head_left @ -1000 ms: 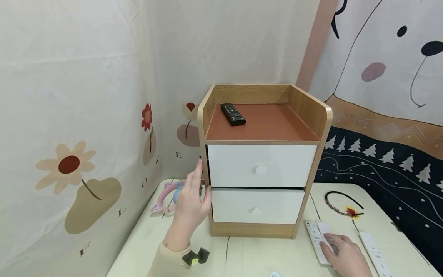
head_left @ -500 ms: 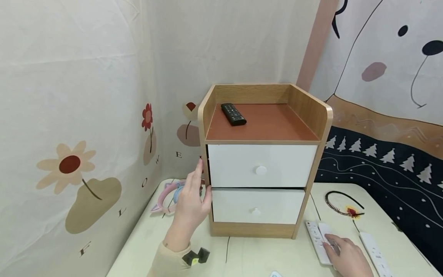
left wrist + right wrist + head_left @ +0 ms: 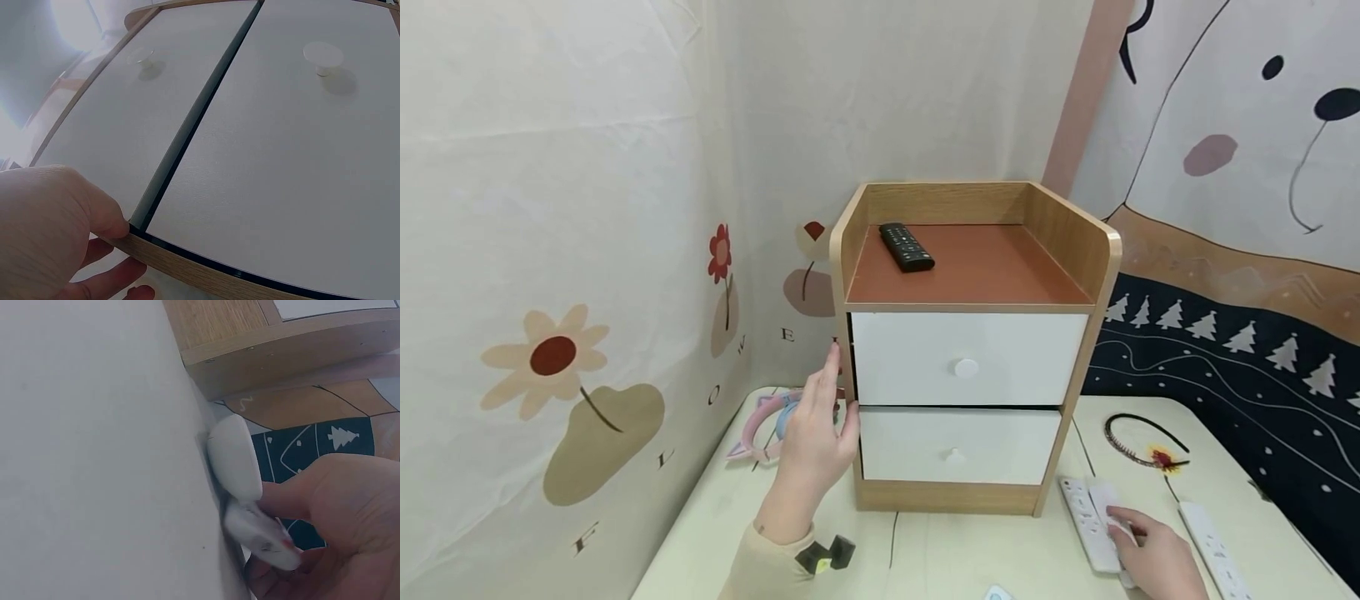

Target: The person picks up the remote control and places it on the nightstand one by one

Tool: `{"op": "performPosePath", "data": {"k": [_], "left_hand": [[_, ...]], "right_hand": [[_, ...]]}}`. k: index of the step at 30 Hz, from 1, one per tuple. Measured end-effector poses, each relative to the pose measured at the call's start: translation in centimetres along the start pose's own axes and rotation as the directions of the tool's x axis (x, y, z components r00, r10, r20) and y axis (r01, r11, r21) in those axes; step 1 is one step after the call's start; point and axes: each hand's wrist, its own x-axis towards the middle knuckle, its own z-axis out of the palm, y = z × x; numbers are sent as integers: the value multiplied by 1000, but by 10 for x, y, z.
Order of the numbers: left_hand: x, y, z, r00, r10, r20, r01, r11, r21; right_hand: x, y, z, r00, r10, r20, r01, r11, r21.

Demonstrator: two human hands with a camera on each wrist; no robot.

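A small wooden cabinet [image 3: 951, 498] with two white drawers stands mid-table in the head view. My left hand [image 3: 811, 446] rests against its left side with the fingers extended upward. In the left wrist view the thumb [image 3: 103, 212] lies at the front edge, level with the gap between the drawers, and the other fingers lie along the side. Right of the cabinet, my right hand [image 3: 1157, 557] pinches a slim white object [image 3: 1101, 496] beside a white power strip [image 3: 1086, 525]. The right wrist view shows this object [image 3: 259, 537] blurred between the fingers; its kind I cannot tell.
A black remote control [image 3: 907, 248] lies on the cabinet's top. Pink cat-ear headphones [image 3: 758, 425] sit behind my left hand. On the right are a black headband [image 3: 1116, 442] with a flower and another power strip [image 3: 1213, 550]. Patterned cloth [image 3: 587, 208] hangs behind the table.
My right hand has shifted slightly right with its fingers drawn in more, and the slim white object and the power strip beside it have moved a little. My left hand has stayed in place.
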Motion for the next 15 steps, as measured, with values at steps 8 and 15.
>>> {"op": "performPosePath", "data": {"k": [8,15], "left_hand": [[1,0,0,1000,-7,3,7,1000,1],[0,-1,0,1000,-16,6,16,1000,5]], "right_hand": [[-2,-8,-8,984,163,-66,-141,955,259],[-25,-40,-30,960,183,-213,-83,909,408]]}}
